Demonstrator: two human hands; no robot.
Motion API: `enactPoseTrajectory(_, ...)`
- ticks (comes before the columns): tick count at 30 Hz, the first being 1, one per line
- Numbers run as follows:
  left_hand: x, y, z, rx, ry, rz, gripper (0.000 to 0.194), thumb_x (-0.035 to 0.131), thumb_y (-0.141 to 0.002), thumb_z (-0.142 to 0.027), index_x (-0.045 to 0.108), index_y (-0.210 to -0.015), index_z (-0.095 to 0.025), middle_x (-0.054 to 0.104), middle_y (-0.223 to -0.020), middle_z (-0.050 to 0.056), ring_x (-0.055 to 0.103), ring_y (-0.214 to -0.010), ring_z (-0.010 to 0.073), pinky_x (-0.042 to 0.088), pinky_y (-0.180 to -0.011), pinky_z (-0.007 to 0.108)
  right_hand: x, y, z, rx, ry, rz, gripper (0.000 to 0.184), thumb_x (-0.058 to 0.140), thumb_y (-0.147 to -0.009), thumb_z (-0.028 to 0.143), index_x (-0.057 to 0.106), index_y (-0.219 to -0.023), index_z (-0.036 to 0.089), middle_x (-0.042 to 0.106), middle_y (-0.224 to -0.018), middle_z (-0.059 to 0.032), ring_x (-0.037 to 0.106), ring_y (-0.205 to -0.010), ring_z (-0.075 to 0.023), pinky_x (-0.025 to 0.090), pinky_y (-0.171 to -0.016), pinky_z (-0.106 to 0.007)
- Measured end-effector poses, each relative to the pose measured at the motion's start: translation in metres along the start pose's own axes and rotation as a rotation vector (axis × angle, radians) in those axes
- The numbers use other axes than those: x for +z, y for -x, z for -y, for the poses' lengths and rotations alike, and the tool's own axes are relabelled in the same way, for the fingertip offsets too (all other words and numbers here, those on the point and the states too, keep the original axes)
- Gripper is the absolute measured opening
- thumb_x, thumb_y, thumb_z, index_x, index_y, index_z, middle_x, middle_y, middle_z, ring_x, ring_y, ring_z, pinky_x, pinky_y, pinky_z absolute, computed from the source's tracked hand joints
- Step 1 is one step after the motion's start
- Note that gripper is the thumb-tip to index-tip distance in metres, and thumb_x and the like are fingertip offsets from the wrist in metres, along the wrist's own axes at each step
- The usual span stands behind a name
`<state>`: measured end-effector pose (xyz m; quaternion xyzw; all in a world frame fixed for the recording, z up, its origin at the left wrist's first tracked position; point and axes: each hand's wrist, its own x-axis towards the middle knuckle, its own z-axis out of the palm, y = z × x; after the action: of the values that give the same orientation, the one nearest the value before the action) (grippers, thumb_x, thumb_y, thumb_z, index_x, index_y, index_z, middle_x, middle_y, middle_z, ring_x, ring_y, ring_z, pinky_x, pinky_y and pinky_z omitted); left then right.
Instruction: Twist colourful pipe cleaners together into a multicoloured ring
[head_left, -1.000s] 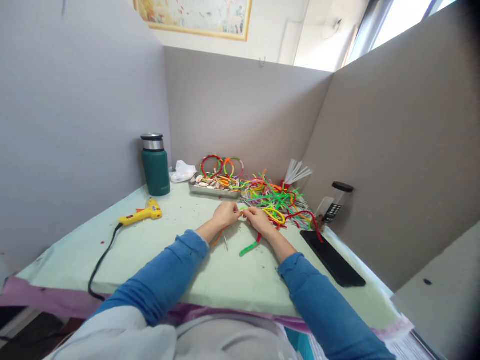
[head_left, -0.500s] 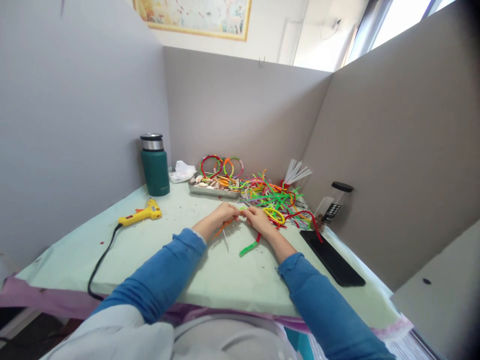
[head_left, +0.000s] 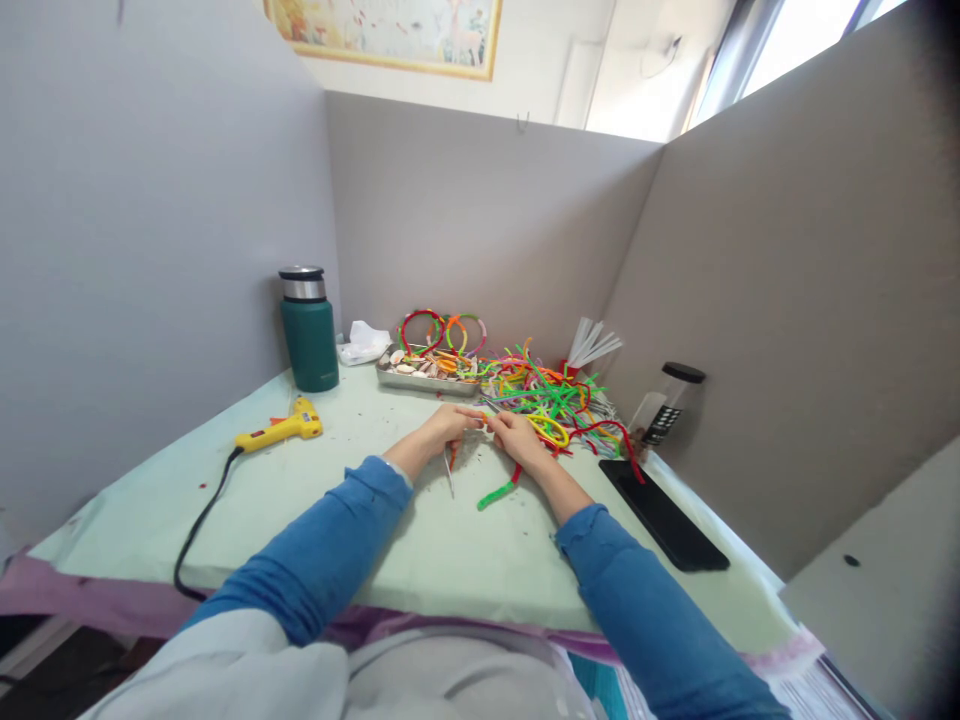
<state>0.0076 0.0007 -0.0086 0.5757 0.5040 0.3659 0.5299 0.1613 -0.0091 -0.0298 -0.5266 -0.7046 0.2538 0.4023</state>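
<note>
My left hand (head_left: 448, 426) and my right hand (head_left: 516, 438) meet over the middle of the table, fingertips pinched close together. Between them is a fuzzy pipe cleaner, mostly covered by the fingers; its orange end (head_left: 454, 458) hangs below my left hand. A thin pale stick or wire (head_left: 449, 478) also slants down there; what holds it is hidden. Out from under my right hand runs a red and green pipe-cleaner strip (head_left: 496, 496), its green end near the tabletop. Whether the strip joins the orange piece I cannot tell. Just beyond my right hand lies a yellow pipe-cleaner loop (head_left: 551, 432).
Behind the hands are a metal tray (head_left: 420, 383) of shells, pipe-cleaner rings (head_left: 422, 335) and a tangled pipe-cleaner pile (head_left: 555, 390). Left stand a green flask (head_left: 310, 345) and a corded yellow glue gun (head_left: 283, 430). Right are a black phone (head_left: 664, 515) and a clear jar (head_left: 667, 405).
The orange end below my left hand has swung from pointing left to hanging more steeply downward. My left fingers have shifted slightly; my right hand is nearly still.
</note>
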Motion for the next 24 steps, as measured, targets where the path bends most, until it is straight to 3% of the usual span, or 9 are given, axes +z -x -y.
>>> enactPoseTrajectory(8, -0.002, 0.004, 0.0, 0.051, -0.119, 0.029, 0.043, 0.06, -0.071, -0.023, 0.059, -0.113, -0.015, 0.036, -0.036, -0.007, 0.034, -0.033, 0.0068, 0.03, -0.038, 0.02, -0.002, 0.002, 0.004, 0.007, -0.002, -0.007, 0.029, 0.043, -0.076, 0.039, 0.047, -0.059, 0.016, 0.047, -0.049, 0.0026, 0.04, -0.047, -0.0092, 0.029, -0.048, -0.021)
enactPoseTrajectory(10, -0.002, 0.004, 0.0, 0.058, -0.106, 0.046, 0.043, 0.061, -0.071, -0.025, 0.059, -0.112, -0.016, 0.048, -0.046, -0.002, 0.043, -0.04, 0.0082, 0.034, -0.04, 0.019, -0.002, 0.002, 0.005, 0.017, -0.01, -0.009, 0.029, 0.042, -0.076, 0.039, 0.047, -0.059, 0.016, 0.047, -0.049, 0.0024, 0.04, -0.047, -0.0094, 0.029, -0.048, -0.022)
enactPoseTrajectory(12, -0.001, 0.003, 0.002, 0.078, -0.08, 0.053, 0.04, 0.062, -0.069, -0.026, 0.061, -0.109, -0.016, 0.061, -0.07, 0.004, 0.052, -0.053, 0.0092, 0.038, -0.043, 0.018, -0.002, 0.002, 0.005, 0.025, -0.015, -0.01, 0.028, 0.042, -0.076, 0.038, 0.047, -0.059, 0.016, 0.047, -0.049, 0.0023, 0.039, -0.046, -0.0095, 0.029, -0.048, -0.022)
enactPoseTrajectory(15, -0.001, -0.002, 0.005, 0.128, -0.071, 0.045, 0.038, 0.064, -0.068, -0.026, 0.063, -0.104, -0.016, 0.06, -0.102, 0.009, 0.056, -0.066, 0.0099, 0.04, -0.046, 0.016, -0.002, 0.002, 0.007, 0.031, -0.026, -0.013, 0.028, 0.042, -0.076, 0.038, 0.05, -0.062, 0.016, 0.048, -0.049, 0.0025, 0.04, -0.047, -0.0096, 0.03, -0.049, -0.022)
enactPoseTrajectory(20, -0.003, -0.013, 0.012, 0.247, -0.139, 0.02, 0.033, 0.065, -0.066, -0.026, 0.067, -0.098, -0.016, 0.059, -0.108, 0.007, 0.055, -0.069, 0.0102, 0.042, -0.051, 0.017, -0.002, 0.003, 0.008, 0.023, -0.008, -0.017, 0.028, 0.042, -0.076, 0.038, 0.051, -0.063, 0.015, 0.047, -0.048, 0.0028, 0.041, -0.048, -0.01, 0.031, -0.05, -0.022)
enactPoseTrajectory(24, -0.005, -0.02, 0.013, 0.447, -0.223, -0.052, 0.023, 0.066, -0.062, -0.021, 0.071, -0.084, -0.015, 0.059, -0.108, 0.007, 0.055, -0.092, 0.0161, 0.043, -0.077, 0.022, -0.002, 0.004, 0.008, 0.006, 0.004, -0.023, 0.028, 0.041, -0.077, 0.037, 0.049, -0.06, 0.016, 0.048, -0.048, 0.0024, 0.041, -0.048, -0.01, 0.031, -0.05, -0.022)
